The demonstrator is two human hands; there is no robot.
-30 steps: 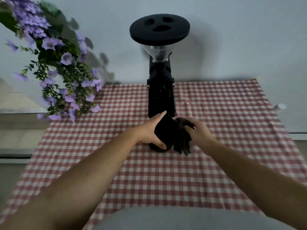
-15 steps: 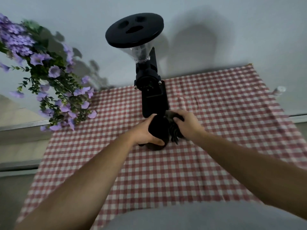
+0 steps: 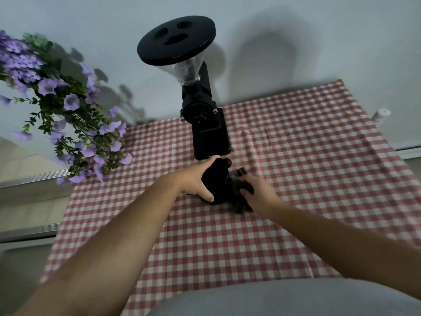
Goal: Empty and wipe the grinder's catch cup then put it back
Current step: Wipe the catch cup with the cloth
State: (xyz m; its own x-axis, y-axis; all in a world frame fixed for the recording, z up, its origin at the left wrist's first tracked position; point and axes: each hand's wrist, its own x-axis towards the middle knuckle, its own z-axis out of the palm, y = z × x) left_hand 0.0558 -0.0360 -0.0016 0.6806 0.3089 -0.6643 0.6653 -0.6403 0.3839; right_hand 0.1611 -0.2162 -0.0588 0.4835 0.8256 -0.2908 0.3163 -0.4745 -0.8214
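- Grinder (image 3: pixel 206 124): one, black, upright at the far middle of the cloth, with a clear funnel hopper under a round black lid (image 3: pixel 176 39) that bears three oval recesses.
- Catch cup (image 3: pixel 216 179): one, black, standing on the cloth just in front of the grinder's base, out of its seat; its top nearly touches the grinder's lower edge.
- Wiping cloth (image 3: pixel 240 195): one, dark and crumpled, lying against the cup's right side on the tablecloth.
- Tablecloth (image 3: pixel 296 179): one, red-and-white check, covering the work surface.
- Flower spray (image 3: pixel 57 106): one bunch, purple blooms with green leaves, hanging over the cloth's left far corner.
- Small white bottle (image 3: pixel 381 115): one, at the far right, off the cloth by the wall.
- Left hand (image 3: pixel 196 179): forearm reaching in from the lower left; hand wrapped round the cup's left side, fingers along the far top edge, thumb curled across the near lower side, gripping it.
- Right hand (image 3: pixel 257 190): forearm reaching in from the lower right; hand palm-down on the dark cloth, fingers bent and closed over its folds; fingertips sit just beside the cup, contact with it not discernible.
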